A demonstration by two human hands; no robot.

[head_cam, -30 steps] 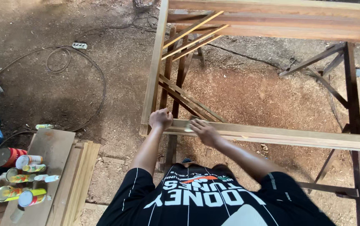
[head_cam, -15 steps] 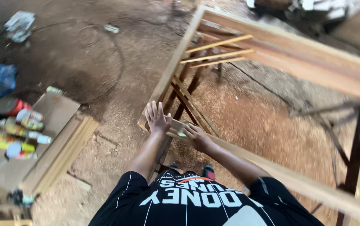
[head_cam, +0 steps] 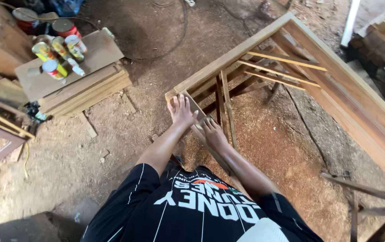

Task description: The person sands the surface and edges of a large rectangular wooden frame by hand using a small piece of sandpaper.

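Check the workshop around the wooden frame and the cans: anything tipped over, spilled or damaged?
Several yellow and red cans lie tipped on their sides on the flat brown board at upper left. Reddish sawdust covers the dirt floor beneath the large wooden frame. Both hands, left hand and right hand, rest flat on its near rail. No breakage shows.

Large pale wooden frame (head_cam: 264,58), tilted on its stand, near corner under both palms.
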